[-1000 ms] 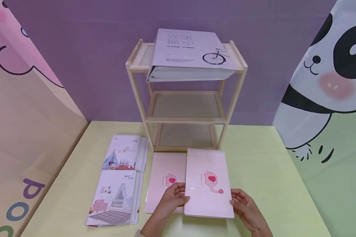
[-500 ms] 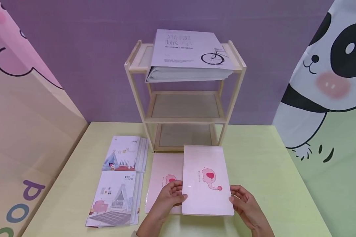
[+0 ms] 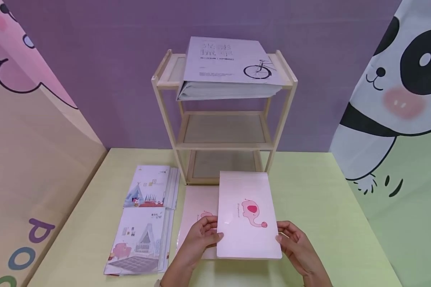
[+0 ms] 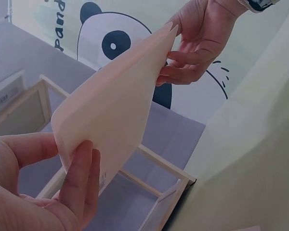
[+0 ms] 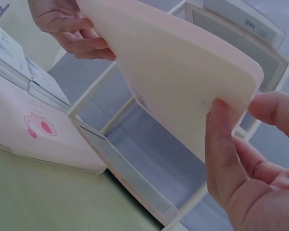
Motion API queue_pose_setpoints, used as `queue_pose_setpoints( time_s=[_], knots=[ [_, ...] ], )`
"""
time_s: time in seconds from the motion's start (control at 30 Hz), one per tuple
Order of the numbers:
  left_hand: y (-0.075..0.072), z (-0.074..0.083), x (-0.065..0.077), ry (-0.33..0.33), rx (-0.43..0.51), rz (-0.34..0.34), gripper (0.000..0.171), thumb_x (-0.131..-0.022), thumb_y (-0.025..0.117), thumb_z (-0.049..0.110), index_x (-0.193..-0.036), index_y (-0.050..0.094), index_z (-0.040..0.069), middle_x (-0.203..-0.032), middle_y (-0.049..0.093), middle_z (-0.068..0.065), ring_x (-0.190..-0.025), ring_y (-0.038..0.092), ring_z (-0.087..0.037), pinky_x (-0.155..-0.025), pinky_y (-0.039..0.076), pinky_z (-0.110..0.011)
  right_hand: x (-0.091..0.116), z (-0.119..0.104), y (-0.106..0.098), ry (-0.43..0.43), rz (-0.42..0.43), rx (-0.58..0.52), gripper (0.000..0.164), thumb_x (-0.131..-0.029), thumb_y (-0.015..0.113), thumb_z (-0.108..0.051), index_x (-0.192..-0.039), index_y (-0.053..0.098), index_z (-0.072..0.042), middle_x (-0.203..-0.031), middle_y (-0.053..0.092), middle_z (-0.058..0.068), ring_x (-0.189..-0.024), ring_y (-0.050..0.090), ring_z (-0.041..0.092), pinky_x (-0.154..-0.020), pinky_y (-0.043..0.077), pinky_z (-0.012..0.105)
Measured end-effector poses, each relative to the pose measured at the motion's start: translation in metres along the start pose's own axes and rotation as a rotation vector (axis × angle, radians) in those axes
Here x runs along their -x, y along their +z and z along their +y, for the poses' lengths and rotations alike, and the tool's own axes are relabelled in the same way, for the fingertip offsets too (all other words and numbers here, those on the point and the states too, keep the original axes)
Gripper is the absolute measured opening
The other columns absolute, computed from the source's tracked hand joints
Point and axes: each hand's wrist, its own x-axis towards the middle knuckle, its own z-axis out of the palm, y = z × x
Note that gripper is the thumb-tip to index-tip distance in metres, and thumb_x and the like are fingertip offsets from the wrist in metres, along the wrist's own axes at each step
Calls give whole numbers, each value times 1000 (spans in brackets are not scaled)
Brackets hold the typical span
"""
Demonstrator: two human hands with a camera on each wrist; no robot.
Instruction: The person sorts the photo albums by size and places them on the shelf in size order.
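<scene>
A pink notebook (image 3: 246, 223) with an elephant drawing is held up off the table between both hands. My left hand (image 3: 200, 241) pinches its left edge, thumb on the cover and fingers beneath, as the left wrist view also shows. On the opposite edge my right hand (image 3: 297, 248) pinches it the same way; the right wrist view shows its fingers (image 5: 221, 144) against the pale underside. A second pink elephant notebook (image 5: 43, 127) lies on the table, partly covered in the head view by the held one and my left hand.
Behind the notebooks stands a three-tier wooden shelf (image 3: 224, 146). On its top tier lies a thick white book (image 3: 230, 63) with a bicycle print. Two piles of illustrated booklets, a front pile (image 3: 138, 239) and a back pile (image 3: 149, 185), lie left on the pale yellow table (image 3: 319, 199).
Both hands have shifted the held notebook slightly left and toward the shelf, apparently raising it a little. It covers more of the notebook on the table.
</scene>
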Motion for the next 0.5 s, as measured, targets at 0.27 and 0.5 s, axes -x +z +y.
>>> queue_pose_setpoints(
  time_s=[0.27, 0.5],
  knots=[
    [3, 7, 2, 7, 10, 1, 48, -84, 67, -2, -126, 45, -10, -106, 58, -8, -89, 57, -16, -70, 50, -27, 1, -6, 2, -1, -7, -4, 32, -94, 48, 9, -111, 63, -13, -106, 64, 1, -90, 63, 12, -73, 54, 24],
    [2, 13, 3, 30, 15, -3, 45, -84, 66, -3, -124, 46, -10, -102, 58, -6, -89, 56, -16, -69, 50, -26, -2, -12, 5, -36, -38, 6, 33, -94, 47, 9, -112, 63, -13, -107, 64, 1, -90, 63, 12, -73, 54, 25]
  ],
)
